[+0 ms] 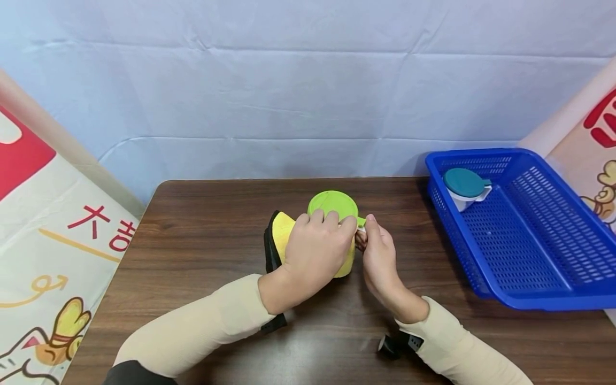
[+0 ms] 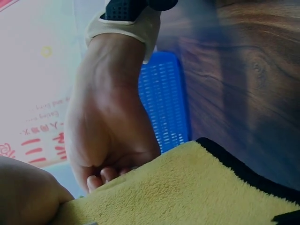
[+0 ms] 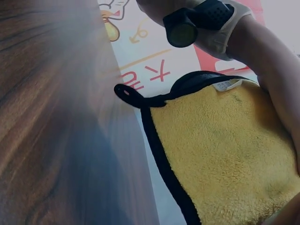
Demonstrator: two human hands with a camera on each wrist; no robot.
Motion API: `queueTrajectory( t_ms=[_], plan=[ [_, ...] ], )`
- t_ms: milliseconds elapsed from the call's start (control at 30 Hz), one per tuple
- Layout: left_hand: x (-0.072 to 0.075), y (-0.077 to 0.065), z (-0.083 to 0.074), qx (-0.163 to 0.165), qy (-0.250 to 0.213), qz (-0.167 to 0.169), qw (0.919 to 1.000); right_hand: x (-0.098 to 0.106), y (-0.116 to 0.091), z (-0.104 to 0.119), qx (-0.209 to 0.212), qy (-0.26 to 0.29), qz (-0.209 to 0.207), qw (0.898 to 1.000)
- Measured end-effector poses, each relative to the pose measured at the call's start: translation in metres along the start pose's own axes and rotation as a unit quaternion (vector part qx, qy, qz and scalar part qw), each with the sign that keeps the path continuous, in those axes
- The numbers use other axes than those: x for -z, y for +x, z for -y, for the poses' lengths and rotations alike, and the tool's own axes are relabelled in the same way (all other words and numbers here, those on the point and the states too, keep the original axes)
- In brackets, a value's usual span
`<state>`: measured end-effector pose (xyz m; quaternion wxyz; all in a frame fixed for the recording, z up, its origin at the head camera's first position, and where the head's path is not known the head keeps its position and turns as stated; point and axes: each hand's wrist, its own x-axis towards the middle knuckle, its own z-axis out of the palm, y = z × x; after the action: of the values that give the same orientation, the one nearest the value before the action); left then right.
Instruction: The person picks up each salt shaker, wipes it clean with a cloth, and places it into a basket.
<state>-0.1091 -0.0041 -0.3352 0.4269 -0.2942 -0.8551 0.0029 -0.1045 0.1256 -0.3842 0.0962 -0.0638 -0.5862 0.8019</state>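
A yellow towel [image 1: 283, 229] with black edging is gripped in my left hand [image 1: 315, 248], which presses it against the near left side of a lidded cup. Bright green, the cup's round lid [image 1: 332, 202] shows just beyond the knuckles. My right hand [image 1: 380, 262] holds the cup at its handle side, below the lid's tab; the towel and hands hide most of the cup body. In the left wrist view, the right hand [image 2: 112, 117] has curled fingers behind the towel [image 2: 159, 187]. The right wrist view shows the towel [image 3: 225, 145] hanging with a black loop at its corner.
A blue plastic basket [image 1: 500, 299] stands on the right of the brown wooden table [image 1: 207, 230]. Inside its far left corner sits a white cup with a teal lid [image 1: 464, 183]. A pale cloth backdrop [image 1: 289, 96] rises behind the table.
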Motion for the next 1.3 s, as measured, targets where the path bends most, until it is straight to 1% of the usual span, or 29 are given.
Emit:
queueTrajectory(
  t_ms=[267, 500, 700, 933, 1200, 1300],
  plan=[
    [0.000, -0.005, 0.004, -0.011, -0.003, -0.023, 0.9997, -0.002, -0.001, 0.000, -0.006, 0.023, -0.008, 1.000],
    [0.001, -0.007, 0.007, -0.019, -0.007, -0.043, 0.9989, -0.002, -0.003, 0.002, -0.011, 0.021, -0.007, 1.000],
    [0.003, -0.008, 0.009, -0.024, -0.013, -0.049, 0.9984, -0.001, -0.004, 0.004, -0.014, 0.016, -0.002, 1.000],
    [0.003, -0.012, 0.013, -0.040, -0.016, -0.059, 0.9973, 0.000, -0.004, 0.006, -0.016, 0.016, 0.006, 1.000],
    [0.001, -0.016, 0.018, -0.053, -0.019, -0.067, 0.9962, 0.003, -0.002, 0.006, -0.041, 0.024, 0.005, 0.999],
    [0.001, -0.018, 0.021, -0.061, -0.020, -0.073, 0.9953, 0.004, -0.001, 0.007, -0.046, 0.018, 0.006, 0.999]
  ],
)
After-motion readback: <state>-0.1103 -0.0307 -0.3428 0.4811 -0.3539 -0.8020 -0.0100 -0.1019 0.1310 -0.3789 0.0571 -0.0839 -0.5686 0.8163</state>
